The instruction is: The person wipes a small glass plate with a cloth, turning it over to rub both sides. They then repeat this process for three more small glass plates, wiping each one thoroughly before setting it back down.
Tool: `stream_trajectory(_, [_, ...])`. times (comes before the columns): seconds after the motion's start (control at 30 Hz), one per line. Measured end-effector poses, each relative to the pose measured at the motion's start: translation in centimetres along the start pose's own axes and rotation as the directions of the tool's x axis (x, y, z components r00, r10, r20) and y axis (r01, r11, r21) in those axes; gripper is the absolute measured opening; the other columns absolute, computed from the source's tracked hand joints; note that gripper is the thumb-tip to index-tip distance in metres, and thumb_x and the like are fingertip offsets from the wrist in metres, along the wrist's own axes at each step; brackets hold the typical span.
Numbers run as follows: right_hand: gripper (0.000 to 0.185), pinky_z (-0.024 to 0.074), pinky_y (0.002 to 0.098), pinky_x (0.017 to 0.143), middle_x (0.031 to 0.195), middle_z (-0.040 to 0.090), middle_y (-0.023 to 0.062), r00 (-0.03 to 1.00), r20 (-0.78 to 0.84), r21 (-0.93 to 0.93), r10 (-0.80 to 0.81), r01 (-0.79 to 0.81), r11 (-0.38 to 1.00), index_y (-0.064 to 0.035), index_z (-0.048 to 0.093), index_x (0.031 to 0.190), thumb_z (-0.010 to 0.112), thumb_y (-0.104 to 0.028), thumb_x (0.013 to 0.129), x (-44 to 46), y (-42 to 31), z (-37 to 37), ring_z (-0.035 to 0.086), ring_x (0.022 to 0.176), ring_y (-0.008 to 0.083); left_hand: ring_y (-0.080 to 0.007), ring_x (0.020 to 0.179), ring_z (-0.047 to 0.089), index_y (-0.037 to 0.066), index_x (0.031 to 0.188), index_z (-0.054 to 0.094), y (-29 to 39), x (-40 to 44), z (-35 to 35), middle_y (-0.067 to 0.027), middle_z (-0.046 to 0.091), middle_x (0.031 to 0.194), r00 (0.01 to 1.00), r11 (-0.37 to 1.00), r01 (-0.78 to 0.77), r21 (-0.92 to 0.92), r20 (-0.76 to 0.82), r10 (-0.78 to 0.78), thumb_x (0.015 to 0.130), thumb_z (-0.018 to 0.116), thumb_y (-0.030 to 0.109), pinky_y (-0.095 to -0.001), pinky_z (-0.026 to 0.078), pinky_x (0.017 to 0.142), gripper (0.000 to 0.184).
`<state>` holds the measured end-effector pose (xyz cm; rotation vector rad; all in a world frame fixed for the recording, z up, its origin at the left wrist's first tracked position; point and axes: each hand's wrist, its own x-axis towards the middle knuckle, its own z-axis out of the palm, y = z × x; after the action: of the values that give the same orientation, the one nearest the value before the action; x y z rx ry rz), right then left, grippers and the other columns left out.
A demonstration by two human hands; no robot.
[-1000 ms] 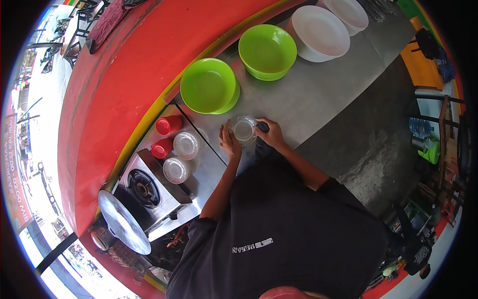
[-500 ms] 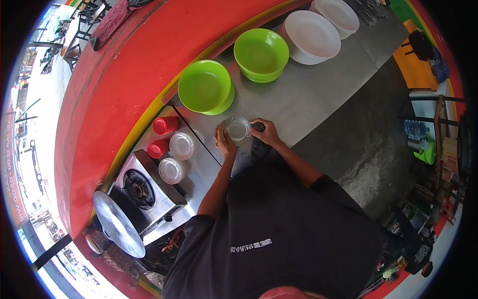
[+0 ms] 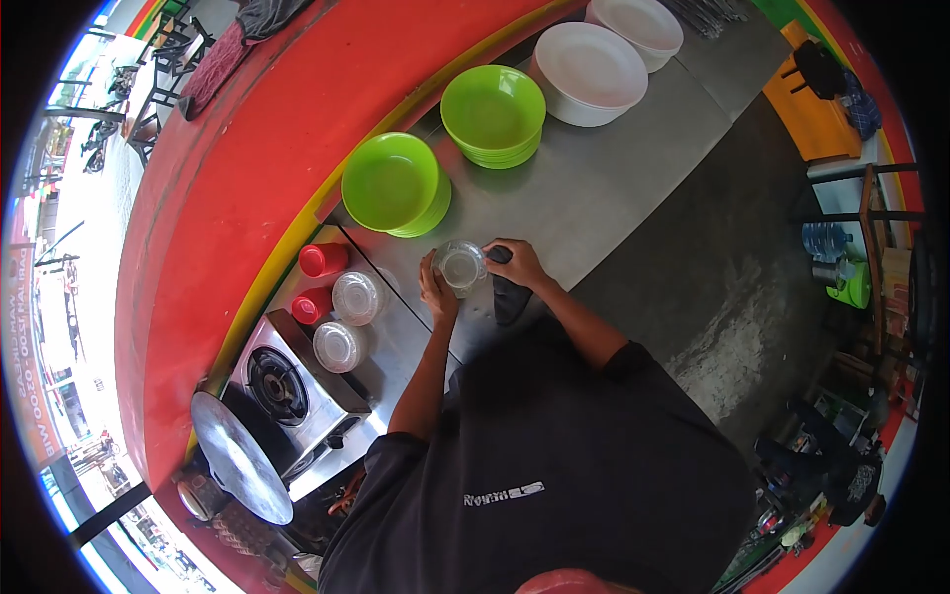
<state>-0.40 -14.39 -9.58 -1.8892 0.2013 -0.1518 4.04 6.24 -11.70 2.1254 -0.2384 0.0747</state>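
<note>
My left hand (image 3: 434, 288) wraps round the side of a clear round container (image 3: 461, 264), which looks like a glass jar or bowl, above the steel counter. On its other side, my right hand (image 3: 519, 265) grips a dark cloth (image 3: 510, 301) that hangs down toward my shirt. The right fingers are close to the container's rim; whether they touch it I cannot tell. To the left stand two similar clear containers (image 3: 339, 347) and two red cups or lids (image 3: 324, 259).
Stacks of green bowls (image 3: 396, 183) and white bowls (image 3: 590, 74) line the counter (image 3: 584, 188) along the red wall (image 3: 247, 129). A gas stove (image 3: 327, 396) stands at left, with a round metal lid (image 3: 240, 457) beside it. Another person (image 3: 841, 465) is at lower right.
The view has shifted slightly. My hands still hold the clear container and the cloth; the right hand sits a little further from the container, and more of the cloth shows.
</note>
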Motion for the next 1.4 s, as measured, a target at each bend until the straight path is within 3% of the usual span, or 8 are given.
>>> stream_trajectory(0.37, [0.024,0.0529,0.0317,0.075,0.087,0.073,0.0107,1.000,-0.026,0.005,-0.002,0.002,1.000,-0.0042,0.071,0.095,0.077,-0.021,0.080,-0.1,0.4,0.2,0.071,0.079,0.0203,-0.0344,0.129,0.052,0.004,0.140,0.046,-0.1,-0.2,-0.4,-0.0183,0.056,0.137,0.998,0.995,-0.003,-0.097,0.063,0.009,0.104,0.041,0.014,-0.0412,0.040,0.106,0.038])
stream_trajectory(0.47, [0.019,0.0523,0.0303,0.075,0.086,0.073,0.0088,0.991,-0.113,0.178,0.067,-0.046,0.983,-0.0022,0.070,0.094,0.075,-0.017,0.084,-0.7,0.5,0.4,0.069,0.080,0.0149,-0.0301,0.132,0.048,0.000,0.144,0.040,0.2,-0.7,-1.2,-0.0190,0.052,0.141,0.996,0.939,0.078,-0.335,0.065,-0.059,0.107,0.041,0.023,-0.0398,0.039,0.107,0.043])
stream_trajectory(0.57, [0.017,0.0502,0.0292,0.079,0.089,0.070,0.0050,0.909,-0.386,0.358,0.157,-0.009,0.934,-0.0011,0.069,0.093,0.073,-0.018,0.089,-2.1,-0.1,1.1,0.064,0.084,0.0126,-0.0290,0.125,0.055,-0.004,0.140,0.044,0.0,-1.6,-4.3,-0.0195,0.057,0.136,0.987,0.953,0.129,-0.275,0.131,-0.096,0.108,0.039,0.038,-0.0389,0.042,0.105,0.052])
stream_trajectory(0.63, [0.018,0.0489,0.0286,0.080,0.089,0.068,0.0039,0.833,-0.494,0.349,0.249,-0.072,0.934,0.0002,0.068,0.094,0.071,-0.017,0.092,-4.1,-0.4,1.9,0.062,0.085,0.0121,-0.0278,0.116,0.061,-0.003,0.131,0.050,-0.8,-2.8,-6.7,-0.0190,0.064,0.123,0.914,0.782,0.405,-0.473,0.184,-0.362,0.105,0.041,0.047,-0.0383,0.045,0.099,0.056])
stream_trajectory(0.77, [0.017,0.0485,0.0282,0.079,0.087,0.067,0.0034,0.875,-0.403,0.390,0.267,-0.100,0.915,0.0004,0.067,0.093,0.070,-0.016,0.092,-8.8,-3.7,5.5,0.061,0.083,0.0112,-0.0249,0.090,0.070,0.001,0.108,0.059,-3.3,-4.6,-11.5,-0.0159,0.072,0.096,0.707,0.399,0.561,-0.726,0.169,-0.687,0.096,0.044,0.067,-0.0343,0.050,0.083,0.069])
stream_trajectory(0.97, [0.013,0.0480,0.0258,0.078,0.088,0.067,0.0024,0.969,-0.080,0.381,0.234,-0.188,0.905,0.0005,0.067,0.096,0.069,-0.012,0.091,-11.9,-8.7,14.1,0.060,0.083,0.0096,-0.0244,0.074,0.073,-0.001,0.093,0.062,-6.0,-2.3,-15.7,-0.0150,0.073,0.082,0.622,0.382,0.634,-0.672,0.149,-0.769,0.092,0.045,0.073,-0.0293,0.047,0.060,0.077])
stream_trajectory(1.27, [0.017,0.0465,0.0253,0.080,0.091,0.066,0.0019,0.946,-0.172,0.414,0.276,-0.185,0.891,0.0009,0.068,0.097,0.070,-0.016,0.092,-8.7,-14.2,20.0,0.058,0.086,0.0094,-0.0228,0.073,0.073,-0.002,0.100,0.062,-6.4,-1.7,-14.6,-0.0157,0.074,0.088,0.683,0.372,0.629,-0.683,0.257,-0.684,0.104,0.037,0.054,-0.0274,0.043,0.056,0.062])
stream_trajectory(1.4, [0.021,0.0462,0.0262,0.082,0.091,0.066,0.0022,0.920,-0.256,0.373,0.296,-0.188,0.909,0.0003,0.069,0.098,0.069,-0.020,0.093,-9.5,-13.7,19.7,0.059,0.087,0.0102,-0.0196,0.081,0.073,0.000,0.106,0.062,-6.2,-1.5,-15.8,-0.0136,0.074,0.097,0.659,0.248,0.703,-0.666,0.480,-0.580,0.106,0.034,0.048,-0.0267,0.044,0.061,0.055])
